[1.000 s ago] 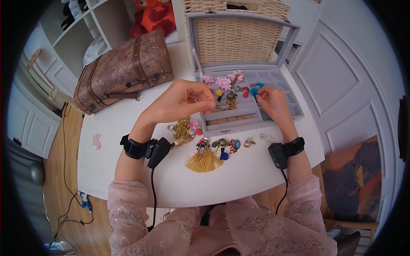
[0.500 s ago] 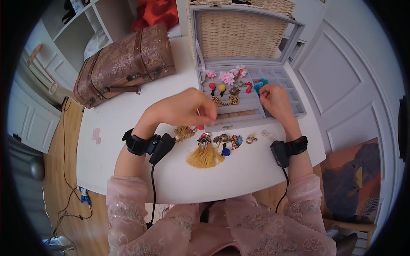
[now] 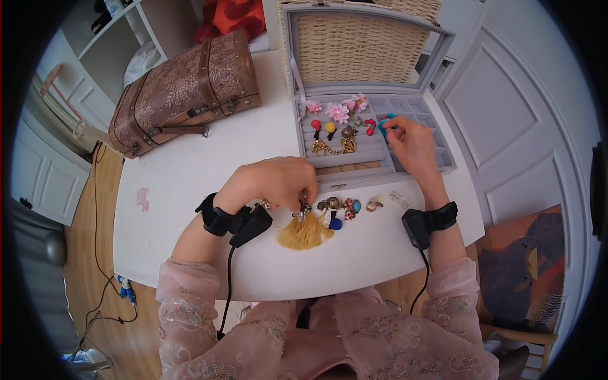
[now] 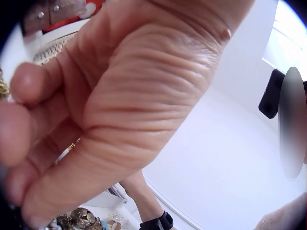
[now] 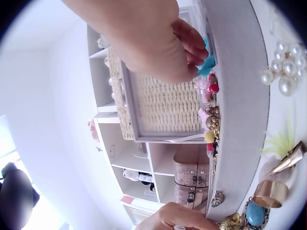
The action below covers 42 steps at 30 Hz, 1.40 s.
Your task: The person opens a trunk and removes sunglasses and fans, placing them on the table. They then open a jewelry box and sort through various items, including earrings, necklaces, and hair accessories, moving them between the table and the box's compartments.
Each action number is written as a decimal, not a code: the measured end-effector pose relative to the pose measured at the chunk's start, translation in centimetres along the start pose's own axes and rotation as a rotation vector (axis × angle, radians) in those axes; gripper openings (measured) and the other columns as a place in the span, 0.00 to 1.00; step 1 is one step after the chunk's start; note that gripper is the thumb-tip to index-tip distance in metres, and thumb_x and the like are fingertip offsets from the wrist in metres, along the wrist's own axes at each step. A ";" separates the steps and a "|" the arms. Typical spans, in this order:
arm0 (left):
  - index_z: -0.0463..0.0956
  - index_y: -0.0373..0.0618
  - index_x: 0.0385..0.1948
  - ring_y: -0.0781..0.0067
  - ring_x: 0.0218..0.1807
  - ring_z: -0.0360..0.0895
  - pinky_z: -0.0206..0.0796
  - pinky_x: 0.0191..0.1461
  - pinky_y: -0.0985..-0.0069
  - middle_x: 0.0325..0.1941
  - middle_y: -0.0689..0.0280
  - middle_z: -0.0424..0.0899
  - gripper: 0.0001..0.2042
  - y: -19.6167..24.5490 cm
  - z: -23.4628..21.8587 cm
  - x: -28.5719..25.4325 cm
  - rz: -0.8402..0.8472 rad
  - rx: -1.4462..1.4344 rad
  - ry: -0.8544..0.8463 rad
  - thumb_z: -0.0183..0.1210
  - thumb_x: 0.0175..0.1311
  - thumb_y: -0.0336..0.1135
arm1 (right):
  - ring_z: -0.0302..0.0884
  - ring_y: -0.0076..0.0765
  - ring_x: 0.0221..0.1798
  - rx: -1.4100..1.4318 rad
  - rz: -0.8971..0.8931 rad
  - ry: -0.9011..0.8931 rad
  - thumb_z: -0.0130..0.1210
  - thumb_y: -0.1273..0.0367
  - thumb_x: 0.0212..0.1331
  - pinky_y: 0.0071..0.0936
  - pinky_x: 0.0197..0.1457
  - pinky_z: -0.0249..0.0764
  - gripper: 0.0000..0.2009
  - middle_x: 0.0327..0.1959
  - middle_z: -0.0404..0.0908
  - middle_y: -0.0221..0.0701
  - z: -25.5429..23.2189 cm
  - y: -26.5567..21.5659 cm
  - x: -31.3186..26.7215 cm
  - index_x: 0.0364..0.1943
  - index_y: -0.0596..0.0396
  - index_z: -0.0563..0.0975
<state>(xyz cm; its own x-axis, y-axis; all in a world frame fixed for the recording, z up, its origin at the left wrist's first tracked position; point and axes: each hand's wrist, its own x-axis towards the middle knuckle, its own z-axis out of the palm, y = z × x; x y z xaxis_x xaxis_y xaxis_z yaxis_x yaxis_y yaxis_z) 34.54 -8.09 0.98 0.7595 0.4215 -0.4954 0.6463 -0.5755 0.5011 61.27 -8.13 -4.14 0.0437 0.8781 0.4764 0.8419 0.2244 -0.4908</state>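
Observation:
My left hand (image 3: 275, 180) reaches down over the table, its thumb and fingertips pinching the jewelled top of a gold tassel ornament (image 3: 304, 234). That tassel lies on the white tabletop; the left wrist view shows the fingers curled and hides the pinch. Inside the grey jewellery box (image 3: 373, 180), my right hand (image 3: 415, 149) pinches a turquoise fluffy piece (image 5: 206, 66) at the right-hand compartments. Left of it in the box lie pink flowers (image 3: 339, 113), red beads (image 3: 370, 126), red and yellow ball hair clips (image 3: 330, 128) and a gold chain (image 3: 323, 149).
In front of the box lie a blue ball clip (image 3: 335, 224), a turquoise-stone piece (image 5: 256, 213), a gold ring (image 5: 270, 194) and a pearl cluster (image 5: 288, 67). A brown patterned trunk (image 3: 183, 95) stands at the back left. The box's lid is up against a wicker basket (image 3: 361, 57).
My left hand has come down from above the box's front edge to the gold tassel ornament. My right hand has shifted slightly further into the box, still at the turquoise piece.

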 end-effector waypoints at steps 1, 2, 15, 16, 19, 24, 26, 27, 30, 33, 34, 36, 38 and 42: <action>0.80 0.38 0.29 0.68 0.25 0.79 0.69 0.26 0.74 0.23 0.60 0.79 0.10 0.0 0.1 0.0 0.006 0.019 0.004 0.62 0.40 0.27 | 0.76 0.38 0.21 0.006 -0.017 0.008 0.56 0.72 0.48 0.33 0.27 0.69 0.07 0.17 0.77 0.33 0.0 0.0 0.0 0.32 0.52 0.81; 0.79 0.37 0.27 0.67 0.25 0.78 0.69 0.22 0.73 0.24 0.59 0.77 0.09 0.0 0.2 0.1 0.012 0.038 0.008 0.63 0.40 0.27 | 0.76 0.38 0.21 0.006 -0.018 0.009 0.56 0.72 0.48 0.33 0.27 0.69 0.07 0.17 0.77 0.33 0.0 -0.1 0.0 0.32 0.52 0.81; 0.76 0.37 0.24 0.59 0.31 0.77 0.68 0.36 0.69 0.22 0.61 0.79 0.09 -0.9 0.0 -0.8 0.259 0.130 0.187 0.64 0.45 0.33 | 0.68 0.12 0.22 0.515 -0.058 -0.321 0.60 0.72 0.51 0.14 0.26 0.66 0.05 0.19 0.76 0.23 -0.1 -2.6 -0.6 0.32 0.56 0.82; 0.76 0.37 0.24 0.60 0.30 0.78 0.68 0.35 0.69 0.22 0.60 0.79 0.09 -0.6 -0.1 -0.9 0.239 0.116 0.174 0.63 0.47 0.32 | 0.69 0.12 0.23 0.539 -0.025 -0.385 0.61 0.72 0.51 0.13 0.27 0.66 0.05 0.20 0.77 0.23 -0.4 -3.1 -0.7 0.32 0.55 0.82; 0.75 0.37 0.26 0.62 0.27 0.78 0.68 0.32 0.70 0.22 0.60 0.80 0.08 0.7 -0.8 -1.3 0.135 0.014 0.101 0.62 0.50 0.31 | 0.70 0.12 0.24 0.576 0.002 -0.555 0.63 0.70 0.50 0.13 0.28 0.67 0.07 0.22 0.78 0.23 -0.8 -3.5 -0.7 0.34 0.55 0.82; 0.74 0.37 0.28 0.67 0.22 0.78 0.67 0.28 0.74 0.21 0.60 0.80 0.06 0.9 -0.8 -1.0 0.229 -0.026 0.192 0.60 0.54 0.29 | 0.71 0.13 0.26 0.721 -0.005 -0.791 0.66 0.69 0.48 0.13 0.29 0.67 0.11 0.23 0.79 0.24 -1.0 -4.6 -1.1 0.36 0.56 0.82; 0.74 0.37 0.29 0.69 0.24 0.78 0.67 0.29 0.76 0.22 0.61 0.80 0.06 1.4 -0.8 -0.7 0.289 -0.077 0.318 0.60 0.54 0.28 | 0.72 0.14 0.27 0.758 -0.013 -0.871 0.67 0.68 0.47 0.13 0.30 0.68 0.12 0.24 0.79 0.25 -0.9 -4.9 -1.3 0.37 0.56 0.82; 0.74 0.37 0.29 0.69 0.24 0.78 0.67 0.29 0.76 0.22 0.61 0.80 0.06 1.4 -0.8 -0.6 0.289 -0.077 0.318 0.60 0.54 0.28 | 0.72 0.14 0.27 0.773 -0.016 -0.899 0.67 0.68 0.46 0.13 0.30 0.67 0.12 0.24 0.79 0.25 -0.8 -5.0 -1.5 0.35 0.56 0.81; 0.75 0.38 0.31 0.70 0.25 0.78 0.68 0.30 0.76 0.24 0.61 0.80 0.05 1.1 -0.4 0.0 0.369 -0.084 0.408 0.59 0.54 0.27 | 0.71 0.14 0.27 0.756 -0.021 -0.930 0.67 0.67 0.46 0.14 0.29 0.66 0.11 0.23 0.78 0.24 -0.6 -4.8 -1.5 0.32 0.57 0.81; 0.76 0.39 0.33 0.71 0.27 0.78 0.69 0.31 0.76 0.25 0.63 0.80 0.06 1.2 -0.2 0.2 0.420 -0.135 0.508 0.59 0.55 0.27 | 0.70 0.14 0.27 0.716 -0.040 -0.910 0.68 0.66 0.45 0.15 0.28 0.65 0.11 0.22 0.77 0.23 -0.5 -4.7 -1.5 0.30 0.58 0.80; 0.76 0.39 0.33 0.71 0.27 0.78 0.69 0.31 0.76 0.25 0.63 0.80 0.06 1.4 -0.3 0.1 0.406 -0.145 0.508 0.60 0.55 0.27 | 0.70 0.14 0.27 0.707 -0.058 -0.888 0.68 0.65 0.45 0.15 0.28 0.64 0.11 0.22 0.76 0.22 -0.5 -4.7 -1.5 0.29 0.58 0.80; 0.76 0.39 0.34 0.72 0.27 0.79 0.70 0.31 0.76 0.25 0.63 0.81 0.06 1.5 -0.3 0.1 0.392 -0.156 0.507 0.60 0.55 0.28 | 0.70 0.14 0.27 0.712 -0.054 -0.872 0.68 0.66 0.45 0.15 0.28 0.64 0.11 0.22 0.76 0.22 -0.5 -4.7 -1.5 0.29 0.57 0.80; 0.77 0.39 0.34 0.74 0.28 0.79 0.70 0.29 0.78 0.26 0.64 0.81 0.07 1.5 -0.3 0.1 0.424 -0.166 0.561 0.61 0.55 0.28 | 0.70 0.15 0.26 0.718 -0.050 -0.855 0.68 0.66 0.45 0.15 0.28 0.65 0.11 0.23 0.76 0.23 -0.6 -4.8 -1.5 0.29 0.57 0.80; 0.77 0.39 0.34 0.76 0.28 0.79 0.71 0.26 0.80 0.27 0.65 0.82 0.07 1.3 -0.8 -0.3 0.395 -0.197 0.604 0.61 0.55 0.28 | 0.71 0.14 0.27 0.679 -0.035 -0.713 0.67 0.68 0.45 0.14 0.28 0.66 0.11 0.25 0.78 0.24 -1.0 -4.4 -1.3 0.32 0.57 0.80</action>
<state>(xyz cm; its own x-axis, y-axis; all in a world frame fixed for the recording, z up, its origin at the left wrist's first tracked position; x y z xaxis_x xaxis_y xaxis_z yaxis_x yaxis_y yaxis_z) 35.20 -8.45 2.37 0.8093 0.5539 0.1954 0.2752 -0.6515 0.7070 58.06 -10.67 -1.91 -0.4981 0.8653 0.0563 0.3391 0.2541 -0.9058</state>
